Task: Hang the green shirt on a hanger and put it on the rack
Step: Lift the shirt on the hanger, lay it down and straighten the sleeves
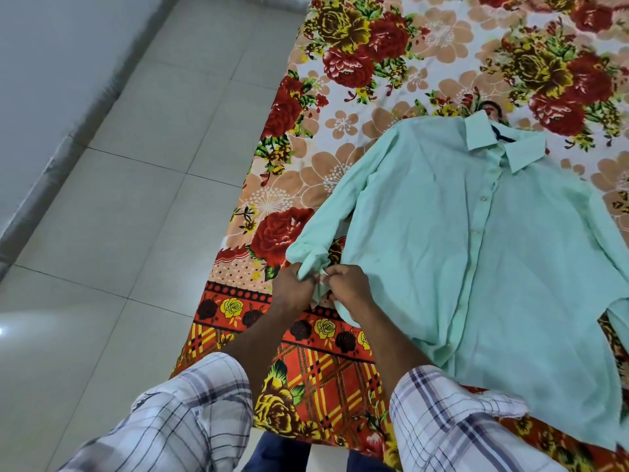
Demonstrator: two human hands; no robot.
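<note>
We see the green shirt (469, 240) spread flat, front side up, on a floral bedsheet (374, 80) that lies beside a pale tiled floor (136, 165). Its long axis runs from the collar (500, 139), which points away from us toward the upper right, down to the hem near our right forearm at the lower right. The button placket follows that same line and appears closed. A dark hanger hook (492, 109) shows just beyond the collar, and a dark strip shows inside the neck opening; we cannot tell how much of a hanger sits within the shirt.

The shirt's sleeve on our left (343, 199) stretches from the shoulder down and to the left, ending at a rolled cuff (308, 257) close to the bedsheet's edge. Our left hand (292, 289) is clenched on the cuff fabric from the left, and our right hand (347, 289) pinches the same cuff from the right, with the fingertips of both hands almost touching. Both forearms come up from the bottom of the view in checked sleeves (452, 420) that are rolled back. The other sleeve runs off the right edge of the view.
</note>
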